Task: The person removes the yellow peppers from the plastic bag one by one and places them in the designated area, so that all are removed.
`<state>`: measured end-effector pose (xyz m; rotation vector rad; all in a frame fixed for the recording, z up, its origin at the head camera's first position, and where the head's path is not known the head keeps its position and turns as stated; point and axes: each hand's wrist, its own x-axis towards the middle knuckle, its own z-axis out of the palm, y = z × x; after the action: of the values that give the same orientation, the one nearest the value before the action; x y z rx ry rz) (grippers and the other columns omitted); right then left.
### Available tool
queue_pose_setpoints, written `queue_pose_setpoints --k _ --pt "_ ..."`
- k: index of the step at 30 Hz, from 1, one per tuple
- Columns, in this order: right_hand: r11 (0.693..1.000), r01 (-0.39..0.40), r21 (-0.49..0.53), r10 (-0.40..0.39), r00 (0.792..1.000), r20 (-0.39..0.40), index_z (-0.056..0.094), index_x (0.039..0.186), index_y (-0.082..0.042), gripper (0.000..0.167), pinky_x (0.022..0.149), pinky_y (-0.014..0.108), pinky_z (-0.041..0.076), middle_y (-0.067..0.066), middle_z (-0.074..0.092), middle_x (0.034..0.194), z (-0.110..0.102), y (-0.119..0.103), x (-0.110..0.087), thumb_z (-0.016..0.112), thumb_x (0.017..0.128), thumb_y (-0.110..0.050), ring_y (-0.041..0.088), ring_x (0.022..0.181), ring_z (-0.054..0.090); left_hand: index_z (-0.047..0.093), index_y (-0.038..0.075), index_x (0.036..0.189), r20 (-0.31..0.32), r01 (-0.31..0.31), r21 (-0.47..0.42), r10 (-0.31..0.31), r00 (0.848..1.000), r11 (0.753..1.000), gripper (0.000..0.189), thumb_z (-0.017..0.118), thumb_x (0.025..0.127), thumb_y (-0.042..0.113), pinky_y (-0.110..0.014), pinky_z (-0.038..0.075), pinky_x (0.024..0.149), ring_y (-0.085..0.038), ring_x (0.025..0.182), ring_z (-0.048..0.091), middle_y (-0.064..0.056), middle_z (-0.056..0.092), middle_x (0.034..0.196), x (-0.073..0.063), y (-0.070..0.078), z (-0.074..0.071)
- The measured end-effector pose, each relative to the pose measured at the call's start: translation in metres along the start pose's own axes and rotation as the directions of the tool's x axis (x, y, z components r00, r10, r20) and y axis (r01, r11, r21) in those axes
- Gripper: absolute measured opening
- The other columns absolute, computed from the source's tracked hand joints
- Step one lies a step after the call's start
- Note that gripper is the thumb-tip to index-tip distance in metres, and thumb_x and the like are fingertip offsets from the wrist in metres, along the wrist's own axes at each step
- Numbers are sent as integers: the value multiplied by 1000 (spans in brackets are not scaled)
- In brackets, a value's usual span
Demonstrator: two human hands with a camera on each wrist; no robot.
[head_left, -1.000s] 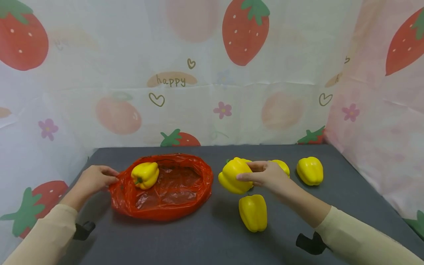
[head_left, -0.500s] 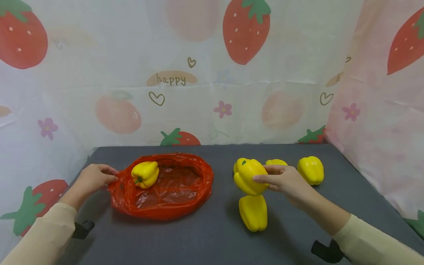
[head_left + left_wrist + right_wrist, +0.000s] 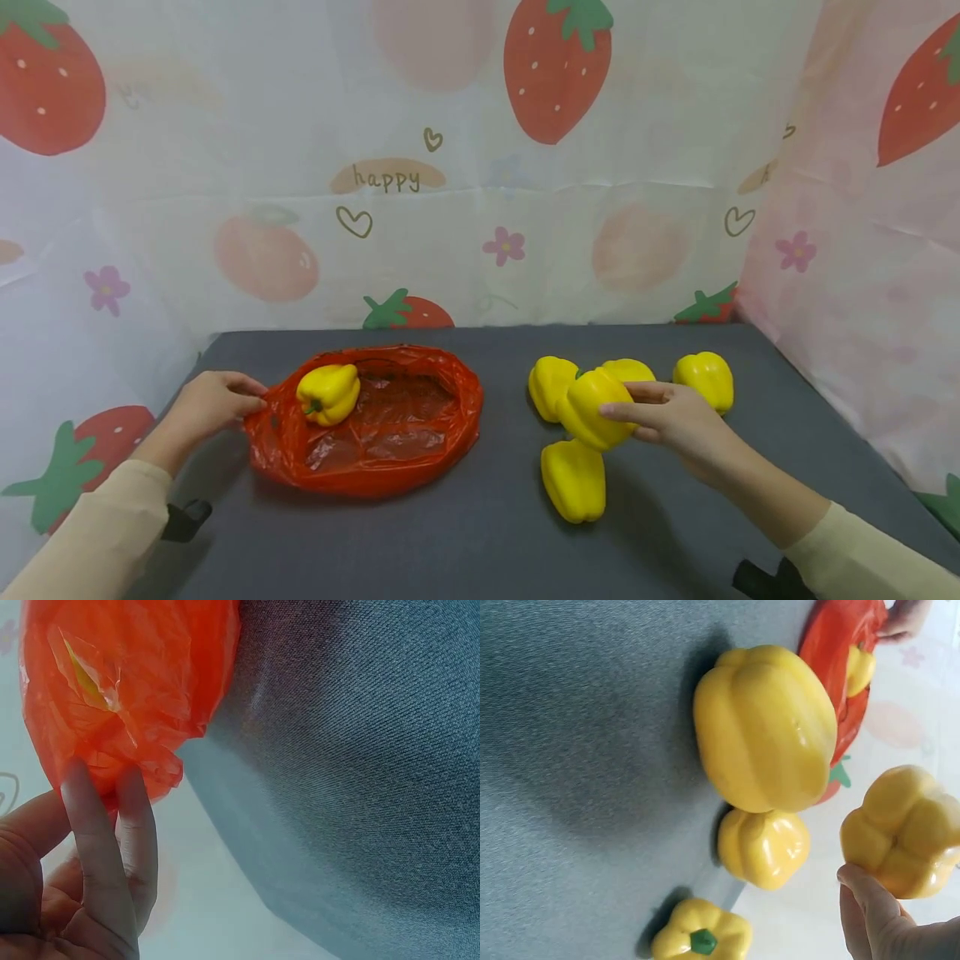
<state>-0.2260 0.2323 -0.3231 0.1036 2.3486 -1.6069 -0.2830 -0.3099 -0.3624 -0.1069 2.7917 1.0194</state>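
My left hand [image 3: 213,408] pinches the left edge of a red plastic bag [image 3: 367,487], which lies wide open on the table with a yellow bell pepper [image 3: 333,393] inside. In the left wrist view, fingers [image 3: 94,855] grip the gathered end of the bag [image 3: 150,690]. My right hand [image 3: 678,421] holds another yellow bell pepper [image 3: 594,408] above the table, thumb and fingers on its right side. The right wrist view shows that held pepper [image 3: 904,832] from its bumpy bottom end. Just below it, a bell pepper [image 3: 573,483] lies on the table.
More yellow bell peppers rest behind the held one: a left pepper [image 3: 550,387], a partly hidden pepper [image 3: 630,369] and a right pepper [image 3: 705,379]. The dark grey table [image 3: 450,550] ends at a strawberry-print cloth [image 3: 465,250] at the back and sides.
The right hand has moved right and slightly down with the held bell pepper, uncovering the pepper behind its left side. The left hand and the bag stay in place.
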Motion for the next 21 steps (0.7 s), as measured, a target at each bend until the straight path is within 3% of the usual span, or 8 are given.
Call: queue_pose_setpoints --k 9,17,21 --pt "999 -27 28 27 1000 2 28 152 8 89 111 47 43 26 27 160 -14 14 -5 67 92 -44 38 142 40 62 -11 120 -1 -6 -7 6 1000 1000 37 61 95 16 -42 62 78 -19 82 65 -29 66 114 -3 4 1" --pt "997 -44 59 46 999 -28 33 150 6 85 106 38 49 22 30 160 -25 25 -9 68 92 -45 22 131 53 61 -11 122 -3 3 -13 -3 1000 1000 37 61 95 15 -42 62 79 -21 84 65 -30 64 116 -3 5 1" --pt "996 -70 55 72 997 -34 29 151 8 88 104 37 51 24 24 161 -29 31 -10 67 92 -46 24 133 52 61 -11 121 -6 3 -2 -3 1000 1000 37 61 95 15 -42 62 79 -21 84 65 -30 65 115 -3 5 1"
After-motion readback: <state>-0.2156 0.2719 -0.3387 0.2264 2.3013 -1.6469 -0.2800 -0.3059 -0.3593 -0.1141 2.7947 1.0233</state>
